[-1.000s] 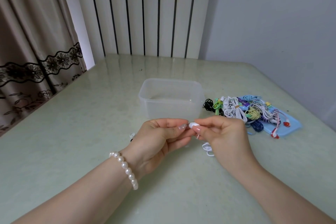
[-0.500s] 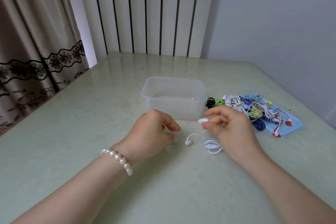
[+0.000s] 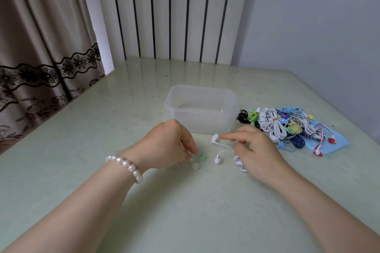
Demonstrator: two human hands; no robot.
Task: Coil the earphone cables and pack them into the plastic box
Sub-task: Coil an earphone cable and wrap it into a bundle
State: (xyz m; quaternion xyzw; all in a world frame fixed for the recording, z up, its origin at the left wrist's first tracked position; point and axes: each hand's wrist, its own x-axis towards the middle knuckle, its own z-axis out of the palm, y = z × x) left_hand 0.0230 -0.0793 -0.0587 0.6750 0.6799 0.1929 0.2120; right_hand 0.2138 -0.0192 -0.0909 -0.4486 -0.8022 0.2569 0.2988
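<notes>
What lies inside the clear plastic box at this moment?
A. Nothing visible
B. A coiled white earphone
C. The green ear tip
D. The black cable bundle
A: the plastic box shows only its bare translucent walls and floor, while the pile of earphones lies on the table to its right.

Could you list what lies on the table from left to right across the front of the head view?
Pearl bracelet → left hand → small green ring → white earphones → right hand → pile of coiled earphones → blue lid.
</notes>
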